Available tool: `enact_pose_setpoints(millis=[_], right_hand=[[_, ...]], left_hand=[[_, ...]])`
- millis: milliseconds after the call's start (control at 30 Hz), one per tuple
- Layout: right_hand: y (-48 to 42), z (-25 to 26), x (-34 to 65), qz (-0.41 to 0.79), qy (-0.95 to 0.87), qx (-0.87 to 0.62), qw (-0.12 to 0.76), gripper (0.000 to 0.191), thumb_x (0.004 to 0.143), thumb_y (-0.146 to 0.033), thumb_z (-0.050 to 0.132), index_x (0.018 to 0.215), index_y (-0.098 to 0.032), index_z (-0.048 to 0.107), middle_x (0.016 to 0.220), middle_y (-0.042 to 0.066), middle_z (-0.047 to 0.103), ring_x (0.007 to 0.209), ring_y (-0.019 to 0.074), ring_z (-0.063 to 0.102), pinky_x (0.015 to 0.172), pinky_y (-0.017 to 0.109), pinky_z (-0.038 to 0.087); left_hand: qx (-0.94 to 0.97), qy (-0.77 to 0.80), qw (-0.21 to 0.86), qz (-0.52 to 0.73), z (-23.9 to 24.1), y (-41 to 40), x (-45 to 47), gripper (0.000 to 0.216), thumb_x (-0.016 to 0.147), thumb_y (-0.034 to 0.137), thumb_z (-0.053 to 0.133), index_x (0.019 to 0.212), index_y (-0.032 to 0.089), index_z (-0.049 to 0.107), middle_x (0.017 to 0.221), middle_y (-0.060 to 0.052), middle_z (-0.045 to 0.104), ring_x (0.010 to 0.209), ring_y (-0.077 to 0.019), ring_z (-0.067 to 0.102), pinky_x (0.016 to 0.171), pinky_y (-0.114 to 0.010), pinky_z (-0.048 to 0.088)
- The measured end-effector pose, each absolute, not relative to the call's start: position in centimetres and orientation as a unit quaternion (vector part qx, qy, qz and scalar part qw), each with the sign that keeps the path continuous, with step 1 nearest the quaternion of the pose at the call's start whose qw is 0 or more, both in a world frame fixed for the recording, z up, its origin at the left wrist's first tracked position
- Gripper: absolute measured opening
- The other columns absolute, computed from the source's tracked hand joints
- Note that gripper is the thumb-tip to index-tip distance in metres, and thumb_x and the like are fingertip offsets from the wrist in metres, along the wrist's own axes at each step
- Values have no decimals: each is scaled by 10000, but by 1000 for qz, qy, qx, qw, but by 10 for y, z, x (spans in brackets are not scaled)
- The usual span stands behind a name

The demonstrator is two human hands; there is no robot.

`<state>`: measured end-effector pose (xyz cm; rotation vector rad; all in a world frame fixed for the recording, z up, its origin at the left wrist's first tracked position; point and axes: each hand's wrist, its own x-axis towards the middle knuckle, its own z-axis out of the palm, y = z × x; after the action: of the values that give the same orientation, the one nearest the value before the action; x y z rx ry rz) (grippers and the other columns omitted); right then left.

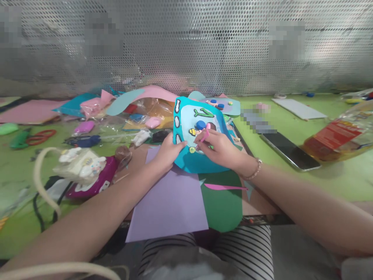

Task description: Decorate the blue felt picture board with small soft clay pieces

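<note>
A blue foam card (201, 161) with clay figures stuck on its pale centre is tilted up over the table. My left hand (167, 151) is shut on the card's left edge and holds it up. My right hand (223, 149) pinches a pink clay tool (205, 134), its tip touching the small figures on the card. Under the card lie a purple sheet (171, 198), a green sheet (224, 206) and a thin pink tool (225, 187).
A phone (287, 149) lies to the right, next to a plastic bag (340, 138). On the left are bags of coloured clay (140, 116), red scissors (40, 137), a character pouch (84, 169) and foam sheets. A perforated metal screen (186, 46) stands behind the green table (335, 179).
</note>
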<state>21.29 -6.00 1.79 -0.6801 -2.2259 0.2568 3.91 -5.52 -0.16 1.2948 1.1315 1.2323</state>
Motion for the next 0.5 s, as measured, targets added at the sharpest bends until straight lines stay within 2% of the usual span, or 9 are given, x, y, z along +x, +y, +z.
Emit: enact_pose_setpoints(millis=[333,500], right_hand=[[-63,20,212,82,-883,-260,383,141,860,-116,401,803,-174,515,797,57,576,755,155,538,722,337,455],[-60,18,213,66,-870,-266,409,125,868,-125,412,839,-164,526,789,54,582,713,149,554,708,332,460]], left_hand=[[539,467,487,505,-2,-55,39,403,630,201,645,1027,165,585,1011,-53,657,918,-227,601,814,-356,477],[521,469,495,513,-3,-53,39,408,606,206,665,1003,163,580,986,-62,657,919,-246,601,817,-382,476]])
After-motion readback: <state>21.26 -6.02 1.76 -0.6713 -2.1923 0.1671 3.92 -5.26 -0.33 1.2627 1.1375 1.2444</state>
